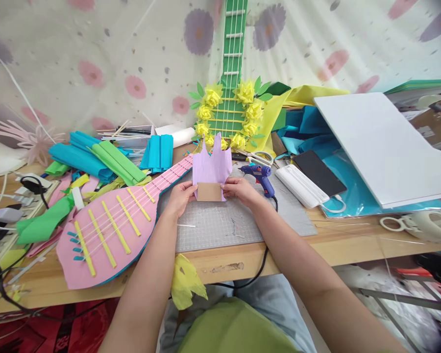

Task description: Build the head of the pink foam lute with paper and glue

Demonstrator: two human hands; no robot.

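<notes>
Between my two hands is a small brown cardboard rectangle [209,192], with a sheet of lilac crepe paper [213,166] behind it that rises to ragged points. My left hand [182,197] pinches the left edge of the cardboard and paper. At the right edge, my right hand [239,190] grips the same pieces between thumb and fingers. Both are held over a grey cutting mat [202,235]. A blue glue gun [260,177] lies just right of my right hand. Left of my left hand lies a pink paper instrument [113,223] with yellow strips and white strings.
A green paper instrument neck with yellow flowers [246,92] stands at the back. Scissors [259,158], a white power bank [301,186], a dark phone [319,172] and a white board [385,147] are on the right. Blue crepe rolls [83,159] and a power strip [25,215] lie left.
</notes>
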